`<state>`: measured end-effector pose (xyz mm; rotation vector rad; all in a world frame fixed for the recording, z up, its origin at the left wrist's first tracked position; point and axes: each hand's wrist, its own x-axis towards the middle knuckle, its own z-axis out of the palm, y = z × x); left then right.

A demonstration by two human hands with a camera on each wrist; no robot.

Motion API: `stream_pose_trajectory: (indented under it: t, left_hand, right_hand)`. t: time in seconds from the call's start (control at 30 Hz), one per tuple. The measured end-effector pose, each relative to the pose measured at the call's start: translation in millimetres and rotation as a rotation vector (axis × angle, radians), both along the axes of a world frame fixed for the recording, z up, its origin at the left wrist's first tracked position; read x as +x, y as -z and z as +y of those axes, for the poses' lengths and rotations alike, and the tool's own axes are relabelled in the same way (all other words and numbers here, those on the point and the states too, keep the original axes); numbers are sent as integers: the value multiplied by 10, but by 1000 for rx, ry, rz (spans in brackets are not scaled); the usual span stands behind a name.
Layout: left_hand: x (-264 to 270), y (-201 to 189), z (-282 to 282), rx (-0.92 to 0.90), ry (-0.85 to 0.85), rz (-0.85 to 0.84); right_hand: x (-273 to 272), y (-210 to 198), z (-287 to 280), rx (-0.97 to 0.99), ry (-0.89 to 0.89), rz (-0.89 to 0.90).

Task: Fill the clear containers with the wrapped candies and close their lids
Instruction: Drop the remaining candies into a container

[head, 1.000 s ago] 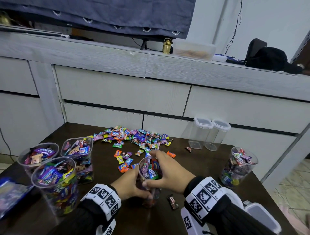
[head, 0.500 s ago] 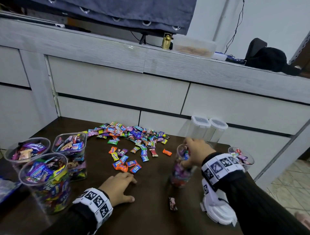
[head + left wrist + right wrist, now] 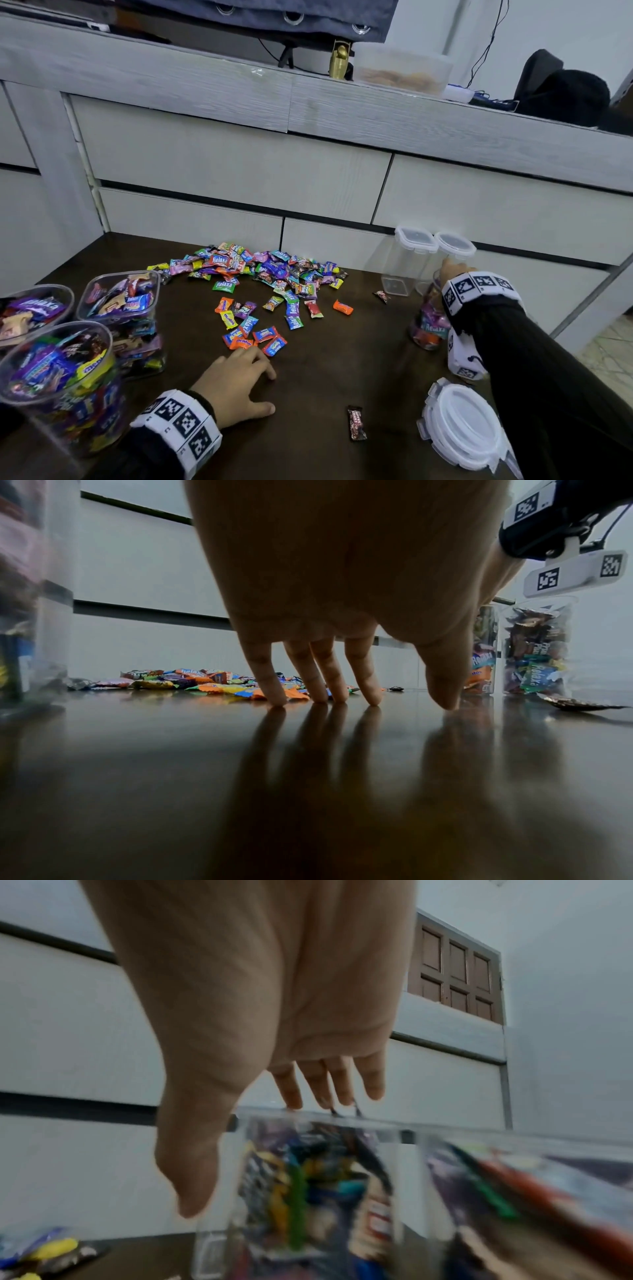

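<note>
Soft, even room light, with some blur and bent edges.

The head view is bright enough and mostly sharp, but the straight lines of the pale grey wooden cabinet (image 3: 239, 164) bend near the edges. In the left wrist view the shiny dark brown table (image 3: 171, 777) acts like a mirror and shows dark copies of the left hand's fingers (image 3: 270, 674). The near table is fuzzy. The right wrist view is dim, and the clear plastic container of bright sweets (image 3: 325, 1191) is smeared with blur.
</note>
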<state>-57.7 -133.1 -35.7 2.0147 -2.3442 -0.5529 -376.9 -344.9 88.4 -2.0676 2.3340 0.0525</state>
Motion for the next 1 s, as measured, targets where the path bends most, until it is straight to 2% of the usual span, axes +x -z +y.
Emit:
stream_pose_trajectory:
  t: [0.07, 0.2, 0.27, 0.47, 0.7, 0.87, 1.0]
  left_hand:
    - [8, -31, -44, -1, -21, 22]
    - [26, -73, -162, 11, -55, 51]
    - [28, -71, -213, 32, -46, 38]
    - [71, -26, -304, 75, -18, 32]
    - [102, 37, -344, 53, -8, 52]
    - [110, 57, -343, 41, -12, 63]
    - [114, 44, -338, 56, -21, 68]
  right_hand:
    - [96, -19, -99, -43, 30, -81]
    - [433, -72, -217, -147, -90, 97]
    - [562, -36, -344, -147, -119, 115]
    - [709, 201, -639, -239, -68, 236]
    - [755, 221, -757, -307, 63, 28]
    - [729, 136, -676, -331, 8, -67]
    - [850, -54, -415, -321, -169, -79]
